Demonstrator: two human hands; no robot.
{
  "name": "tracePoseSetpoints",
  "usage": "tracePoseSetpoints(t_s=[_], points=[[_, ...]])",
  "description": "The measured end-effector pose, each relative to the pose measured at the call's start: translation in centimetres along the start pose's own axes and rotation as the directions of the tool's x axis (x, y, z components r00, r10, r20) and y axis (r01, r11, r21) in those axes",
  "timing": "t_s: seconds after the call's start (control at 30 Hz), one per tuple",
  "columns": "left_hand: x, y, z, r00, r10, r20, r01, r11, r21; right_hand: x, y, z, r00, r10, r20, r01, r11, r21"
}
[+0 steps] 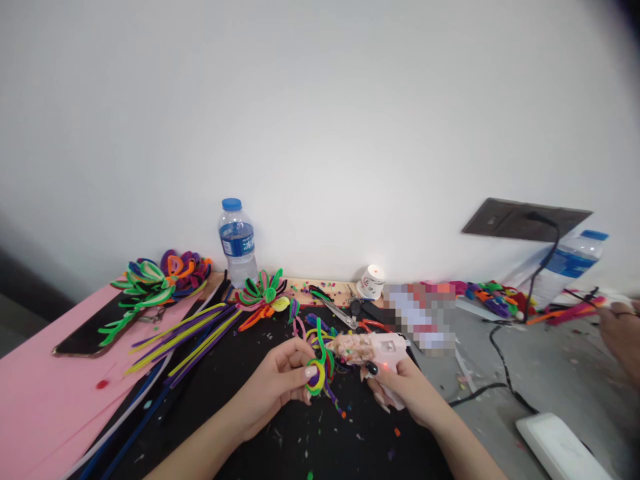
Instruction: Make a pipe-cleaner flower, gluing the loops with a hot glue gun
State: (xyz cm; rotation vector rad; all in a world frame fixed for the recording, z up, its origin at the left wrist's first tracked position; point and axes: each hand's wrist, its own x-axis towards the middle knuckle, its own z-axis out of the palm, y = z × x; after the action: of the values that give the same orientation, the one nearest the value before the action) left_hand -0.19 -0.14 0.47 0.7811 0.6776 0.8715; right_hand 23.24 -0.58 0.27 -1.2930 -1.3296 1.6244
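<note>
Both our hands work over the black mat (280,447): our left hand (277,387) pinches a pipe-cleaner flower (320,367), our right hand (405,390) grips a glue gun (373,350) whose nozzle touches it.

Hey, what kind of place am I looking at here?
Probably a shared craft worktable against a plain wall. Bundles of pipe cleaners lie on it beside finished pipe-cleaner flowers; the right hand holds a glue gun to the looped piece in the left hand. Another person's hand works nearby.
</note>
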Motion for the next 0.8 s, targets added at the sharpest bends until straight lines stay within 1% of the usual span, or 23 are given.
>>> tracePoseSetpoints(t_s=[0.17, 0.3, 0.5, 0.8], points=[[0.07, 0.00, -0.02, 1.000, -0.001, -0.004, 0.001, 1.000, 0.007, -0.03, -0.22, 0.20, 1.000, 0.006, -0.021, -0.005, 1.000, 0.008], [-0.04, -0.01, 0.02, 1.000, -0.002, -0.007, 0.002, 1.000, 0.011, 0.02, -0.22, 0.25, 1.000, 0.002, -0.017, -0.002, 1.000, 0.014], [-0.13, -0.13, -0.05, 1.000, -0.002, 0.006, 0.002, 1.000, 0.010, -0.02, -0.29, 0.16, 0.999, 0.025, -0.029, -0.025, 1.000, 0.011], [-0.11, -0.07, 0.08, 1.000, -0.013, 0.017, 0.013, 1.000, 0.017, 0.03, -0.26, 0.18, 0.999, 0.014, -0.040, -0.015, 1.000, -0.005]])
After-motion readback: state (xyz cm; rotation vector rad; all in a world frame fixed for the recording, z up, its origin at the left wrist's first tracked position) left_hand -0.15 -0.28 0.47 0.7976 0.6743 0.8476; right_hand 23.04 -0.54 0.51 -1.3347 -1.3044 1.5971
